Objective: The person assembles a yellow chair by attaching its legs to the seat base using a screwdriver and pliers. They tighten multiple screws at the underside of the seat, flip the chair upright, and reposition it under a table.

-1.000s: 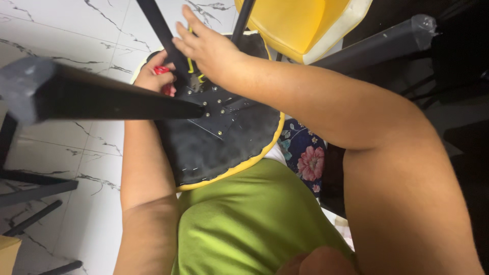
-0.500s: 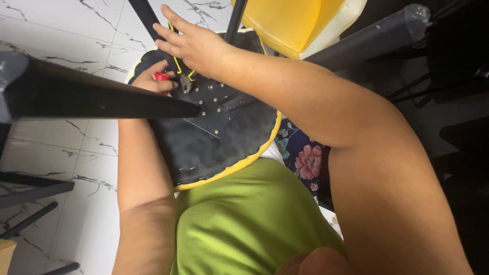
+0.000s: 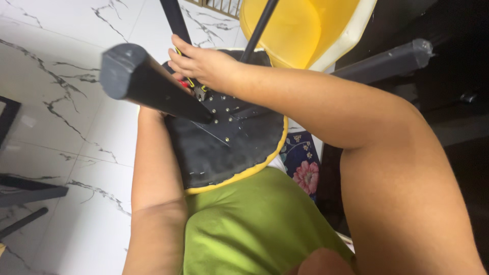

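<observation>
Right hand (image 3: 204, 63) clenched on yellow-handled tool (image 3: 196, 87) at upturned chair base (image 3: 224, 147); left hand grip hidden behind black leg (image 3: 153, 86), cannot tell; slippage risk off screw.

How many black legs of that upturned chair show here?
4: one thick black leg jutting toward the camera at left, one grey-tipped leg at right, and two thin legs rising at top. More could be hidden behind the arms.
</observation>
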